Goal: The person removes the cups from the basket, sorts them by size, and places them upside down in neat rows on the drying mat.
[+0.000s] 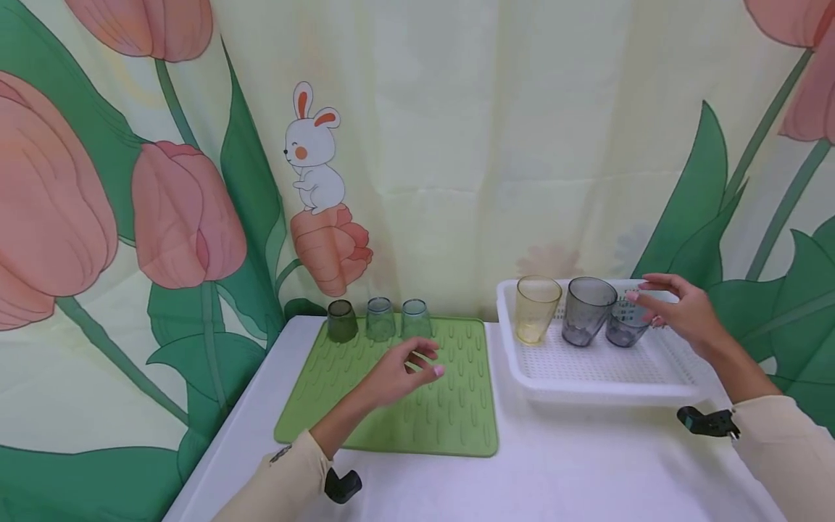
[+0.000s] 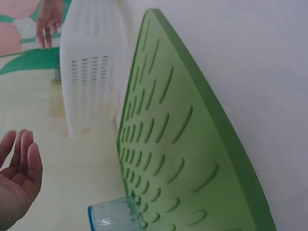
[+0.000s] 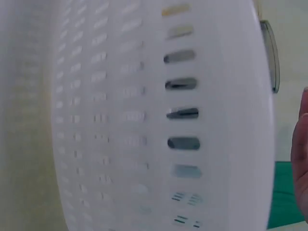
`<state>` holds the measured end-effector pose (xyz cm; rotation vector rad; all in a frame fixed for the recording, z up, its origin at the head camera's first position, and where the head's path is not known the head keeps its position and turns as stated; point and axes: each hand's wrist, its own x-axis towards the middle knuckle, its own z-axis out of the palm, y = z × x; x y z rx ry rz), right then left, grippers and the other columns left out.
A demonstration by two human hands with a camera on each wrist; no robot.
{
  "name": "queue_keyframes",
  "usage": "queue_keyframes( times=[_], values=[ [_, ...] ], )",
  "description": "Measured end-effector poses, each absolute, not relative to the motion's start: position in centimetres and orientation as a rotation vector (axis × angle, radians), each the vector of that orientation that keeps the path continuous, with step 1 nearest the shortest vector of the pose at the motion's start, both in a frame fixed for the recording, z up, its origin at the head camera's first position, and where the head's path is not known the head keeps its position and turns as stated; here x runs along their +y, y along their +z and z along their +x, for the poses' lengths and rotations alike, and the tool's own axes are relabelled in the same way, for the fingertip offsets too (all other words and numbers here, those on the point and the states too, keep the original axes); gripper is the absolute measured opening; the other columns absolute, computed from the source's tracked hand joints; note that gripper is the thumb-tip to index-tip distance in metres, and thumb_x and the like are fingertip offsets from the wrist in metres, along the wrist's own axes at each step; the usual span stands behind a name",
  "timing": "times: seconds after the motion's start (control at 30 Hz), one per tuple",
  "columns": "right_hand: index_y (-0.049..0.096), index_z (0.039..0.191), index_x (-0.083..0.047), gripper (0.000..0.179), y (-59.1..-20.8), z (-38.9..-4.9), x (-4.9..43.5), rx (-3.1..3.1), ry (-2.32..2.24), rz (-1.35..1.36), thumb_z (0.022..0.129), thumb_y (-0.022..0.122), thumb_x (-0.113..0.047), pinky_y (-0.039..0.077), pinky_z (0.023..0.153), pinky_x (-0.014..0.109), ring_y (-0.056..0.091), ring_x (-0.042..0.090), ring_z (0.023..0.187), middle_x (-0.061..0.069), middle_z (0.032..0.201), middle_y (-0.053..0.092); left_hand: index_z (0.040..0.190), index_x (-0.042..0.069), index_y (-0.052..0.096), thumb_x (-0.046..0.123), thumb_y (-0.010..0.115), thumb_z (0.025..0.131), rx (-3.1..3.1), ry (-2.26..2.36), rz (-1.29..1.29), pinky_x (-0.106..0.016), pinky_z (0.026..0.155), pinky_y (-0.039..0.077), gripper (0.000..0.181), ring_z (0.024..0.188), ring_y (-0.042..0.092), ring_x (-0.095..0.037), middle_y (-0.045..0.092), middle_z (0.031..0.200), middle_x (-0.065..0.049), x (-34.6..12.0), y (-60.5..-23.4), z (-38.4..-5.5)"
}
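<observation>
My left hand [image 1: 399,371] hovers over the green drying mat [image 1: 450,406], fingers loosely bent and holding nothing. Three small glasses stand along the mat's far edge: a dark green glass [image 1: 342,326] and two bluish ones, the middle glass [image 1: 380,322] and the right glass [image 1: 416,320]. On the right, my right hand [image 1: 681,313] is at the white basket [image 1: 607,391], its relaxed fingers beside the rim of a small grey-blue glass [image 1: 626,330]. To the left in the basket stand a tall grey tumbler [image 1: 589,312] and a yellow tumbler [image 1: 538,312].
A white cloth [image 1: 554,464] covers the table under mat and basket. Behind it hangs a curtain [image 1: 430,167] printed with tulips and a rabbit. The basket's perforated side wall [image 3: 231,120] fills much of the right wrist view.
</observation>
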<state>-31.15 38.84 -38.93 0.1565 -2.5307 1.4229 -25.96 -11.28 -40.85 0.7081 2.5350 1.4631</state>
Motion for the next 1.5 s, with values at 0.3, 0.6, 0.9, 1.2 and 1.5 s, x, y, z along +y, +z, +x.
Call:
queue_keyframes(
  times=[0.3, 0.6, 0.9, 1.2, 1.5],
  values=[
    [0.016, 0.152, 0.013, 0.087, -39.4, -33.0, 40.8, -2.874, 1.333, 0.099, 0.100, 0.060, -0.040, 0.056, 0.069, 0.021, 0.073, 0.012, 0.080, 0.041, 0.150, 0.028, 0.131, 0.015, 0.059, 0.039, 0.069, 0.094, 2.518, 1.452, 0.713, -0.034, 0.084, 0.054, 0.045, 0.103, 0.062, -0.018, 0.064, 0.122, -0.005, -10.9, -40.9, -26.3],
    [0.012, 0.151, 0.015, 0.090, -39.4, -33.9, 41.9, -3.045, 1.288, 0.149, 0.099, 0.062, -0.039, 0.058, 0.074, 0.028, 0.073, 0.028, 0.092, 0.043, 0.151, 0.024, 0.130, 0.014, 0.060, 0.039, 0.068, 0.095, 2.513, 1.436, 0.729, -0.033, 0.078, 0.055, 0.044, 0.103, 0.062, -0.022, 0.064, 0.122, -0.009, -10.3, -41.0, -26.5],
    [0.013, 0.149, 0.017, 0.094, -38.0, -34.8, 42.1, -3.137, 1.166, 0.137, 0.097, 0.064, -0.042, 0.059, 0.079, 0.040, 0.071, 0.029, 0.092, 0.044, 0.148, 0.025, 0.129, 0.014, 0.061, 0.038, 0.068, 0.095, 2.517, 1.425, 0.727, -0.032, 0.077, 0.055, 0.043, 0.101, 0.063, -0.019, 0.064, 0.122, -0.005, -10.0, -41.1, -26.7],
    [0.014, 0.147, 0.019, 0.095, -37.3, -36.1, 42.0, -3.174, 1.149, 0.102, 0.096, 0.064, -0.044, 0.058, 0.073, 0.036, 0.069, 0.025, 0.086, 0.045, 0.144, 0.030, 0.128, 0.015, 0.061, 0.038, 0.069, 0.095, 2.508, 1.436, 0.699, -0.032, 0.077, 0.055, 0.042, 0.100, 0.063, -0.017, 0.064, 0.122, -0.004, -9.9, -41.3, -26.8],
    [0.007, 0.147, 0.022, 0.104, -38.0, -36.7, 42.4, -3.286, 1.231, -0.008, 0.095, 0.065, -0.046, 0.056, 0.067, 0.032, 0.065, 0.019, 0.073, 0.035, 0.119, 0.054, 0.129, 0.015, 0.061, 0.037, 0.069, 0.095, 2.505, 1.436, 0.673, -0.032, 0.077, 0.055, 0.041, 0.101, 0.062, -0.018, 0.064, 0.122, -0.004, -10.4, -41.3, -26.7]
  ],
)
